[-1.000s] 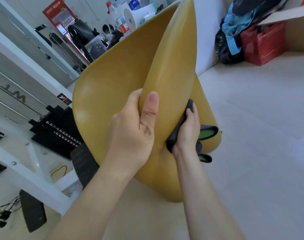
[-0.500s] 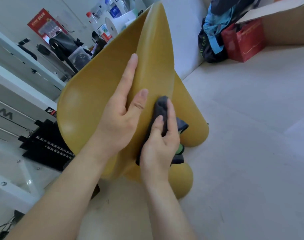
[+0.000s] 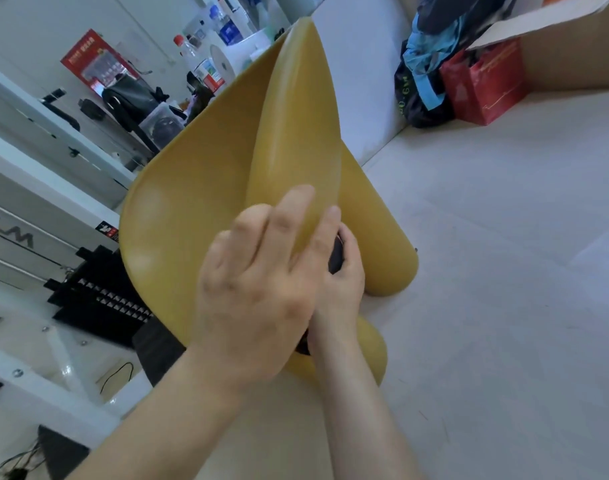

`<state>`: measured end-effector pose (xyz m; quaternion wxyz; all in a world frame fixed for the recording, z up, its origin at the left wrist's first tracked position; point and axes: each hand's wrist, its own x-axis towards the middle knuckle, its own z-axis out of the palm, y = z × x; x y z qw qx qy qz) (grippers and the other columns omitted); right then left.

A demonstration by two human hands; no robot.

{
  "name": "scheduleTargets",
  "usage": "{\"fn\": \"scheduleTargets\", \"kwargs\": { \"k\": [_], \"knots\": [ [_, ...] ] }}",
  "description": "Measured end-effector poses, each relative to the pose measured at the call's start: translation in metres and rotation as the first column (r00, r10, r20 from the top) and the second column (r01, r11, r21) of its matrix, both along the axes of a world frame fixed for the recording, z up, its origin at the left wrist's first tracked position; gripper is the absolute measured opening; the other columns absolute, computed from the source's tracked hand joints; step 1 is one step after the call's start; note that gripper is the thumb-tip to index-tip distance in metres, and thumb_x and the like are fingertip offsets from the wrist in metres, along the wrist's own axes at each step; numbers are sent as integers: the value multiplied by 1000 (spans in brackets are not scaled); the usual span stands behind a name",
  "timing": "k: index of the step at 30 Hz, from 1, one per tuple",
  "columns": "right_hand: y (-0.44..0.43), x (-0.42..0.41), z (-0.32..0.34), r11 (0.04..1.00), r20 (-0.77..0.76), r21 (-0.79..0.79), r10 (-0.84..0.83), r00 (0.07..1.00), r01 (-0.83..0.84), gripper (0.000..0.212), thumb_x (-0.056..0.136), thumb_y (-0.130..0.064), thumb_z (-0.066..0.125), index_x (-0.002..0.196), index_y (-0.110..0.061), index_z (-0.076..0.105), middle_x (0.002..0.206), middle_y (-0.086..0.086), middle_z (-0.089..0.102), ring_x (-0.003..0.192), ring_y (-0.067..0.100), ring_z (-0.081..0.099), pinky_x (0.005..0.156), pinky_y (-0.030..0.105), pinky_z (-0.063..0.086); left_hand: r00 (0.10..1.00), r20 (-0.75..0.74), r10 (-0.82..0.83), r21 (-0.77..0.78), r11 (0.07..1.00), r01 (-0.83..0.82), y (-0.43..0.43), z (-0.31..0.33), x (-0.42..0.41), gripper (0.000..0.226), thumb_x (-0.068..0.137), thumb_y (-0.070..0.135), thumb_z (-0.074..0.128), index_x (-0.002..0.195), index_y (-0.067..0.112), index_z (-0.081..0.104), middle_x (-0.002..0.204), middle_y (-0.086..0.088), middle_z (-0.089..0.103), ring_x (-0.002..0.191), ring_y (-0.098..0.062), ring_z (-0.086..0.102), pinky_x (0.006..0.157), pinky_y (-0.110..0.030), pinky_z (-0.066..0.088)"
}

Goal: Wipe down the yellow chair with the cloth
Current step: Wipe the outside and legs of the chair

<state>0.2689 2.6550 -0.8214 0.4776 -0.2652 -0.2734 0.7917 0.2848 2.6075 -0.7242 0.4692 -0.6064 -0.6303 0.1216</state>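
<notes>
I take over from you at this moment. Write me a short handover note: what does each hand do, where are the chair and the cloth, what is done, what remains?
Left hand: fingers fairly straight, laid on the long rounded part of the yellow chair; blurred.
Right hand: grips the cloth against that same part, half hidden behind the left hand.
Chair: tipped over, resting on the floor.
Done: wiping under way; how much is wiped cannot be told.
Left: probably the broad curved surface and the other rounded parts.

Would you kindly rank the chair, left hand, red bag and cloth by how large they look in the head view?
1. chair
2. left hand, enlarged by nearness to the camera
3. red bag
4. cloth, only a sliver showing
</notes>
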Motion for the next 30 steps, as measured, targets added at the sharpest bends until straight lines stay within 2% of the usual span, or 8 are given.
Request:
{"fn": "scheduleTargets", "kwargs": {
  "k": [5,10,13,17,21,24,26,30],
  "knots": [
    [36,31,-20,962,-291,-140,184,939,-233,22,82,-10,74,102,-14,66,91,10,73,79,20,66,65,31,56,957,-199,211,-266,928,-260,13,-19,-12,47,90,11,29,125,12,60,120,-9,63,96,-26,37,70,-38,22],
    [41,35,-42,881,-585,32,399,706,-472,36,96,-15,53,131,-12,57,126,16,60,113,28,54,98,42,41,999,-27,47,-254,966,-53,45,-12,-14,22,77,0,41,71,5,61,64,-4,47,80,-24,32,66,-39,19],
    [55,53,-31,892,-229,266,426,875,-365,45,91,-30,60,134,-39,52,125,-8,65,114,11,61,95,28,50,997,70,-12,-203,979,26,55,5,-17,24,79,4,40,68,4,61,71,-4,52,85,-24,34,72,-41,24],
    [35,48,-10,960,-3,266,87,996,-83,52,89,-36,65,136,-48,45,118,-28,62,114,-6,56,102,30,47,998,-33,50,-186,981,-56,60,12,-19,19,85,10,51,73,10,65,99,-5,65,102,-26,42,85,-46,27],
    [40,60,-5,794,537,511,5,844,-329,45,97,-60,26,139,-65,9,85,-24,61,94,-6,47,104,36,23,995,12,102,-253,963,-96,66,17,-17,24,81,15,37,72,15,60,82,-2,57,86,-26,48,79,-42,31],
    [65,86,-3,630,747,481,70,662,-610,45,97,-59,17,137,-67,-1,100,-18,60,92,9,45,100,44,24,999,53,-4,-219,976,15,69,17,-23,28,86,6,40,71,8,64,77,-4,62,92,-24,43,84,-48,29],
    [68,91,-3,617,679,520,120,724,-590,48,98,-55,32,138,-65,8,106,-25,58,97,6,49,104,43,31,999,34,-30,-203,978,37,69,17,-24,29,86,3,41,71,7,65,75,-5,63,93,-26,47,85,-48,28],
    [53,62,-15,900,79,412,124,989,-146,48,83,-21,74,126,-35,59,114,-18,66,107,2,61,94,33,52,1000,21,19,-228,974,-14,68,17,-27,32,88,8,37,74,10,66,79,-3,63,95,-25,46,85,-44,23]
  ]
}}
